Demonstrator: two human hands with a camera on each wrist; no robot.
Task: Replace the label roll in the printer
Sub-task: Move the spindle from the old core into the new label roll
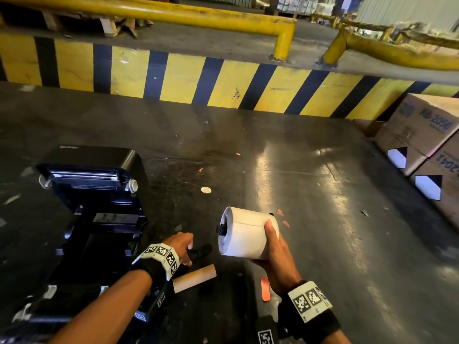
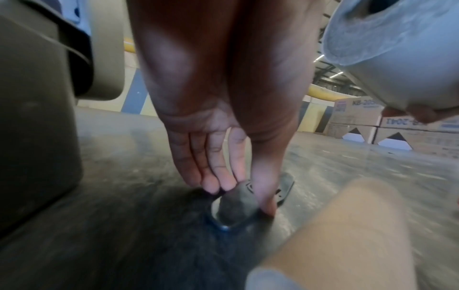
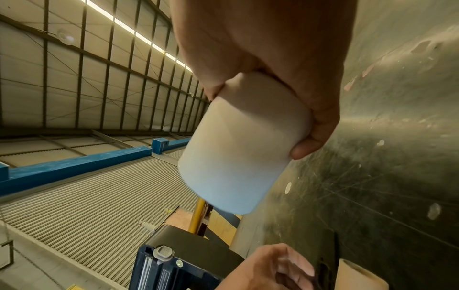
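One printer point(image 1: 92, 194), lid up, on the floor at left. Right hand point(image 1: 270, 254) grips one white roll point(image 1: 244, 232) in the air right of it. Left hand point(image 1: 180, 245) pinches one black part point(image 2: 236, 204) on the floor beside one empty core point(image 1: 195, 278). Two boxes point(image 1: 422, 130) far right

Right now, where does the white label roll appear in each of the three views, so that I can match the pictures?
Head: the white label roll is right of centre, low, gripped by the right hand above the floor.
Left wrist: top right corner, seen from below, end face towards the camera.
Right wrist: centre, thumb and fingers wrapped round it.
Shared landmark: the open black printer, left edge in the left wrist view, bottom in the right wrist view.
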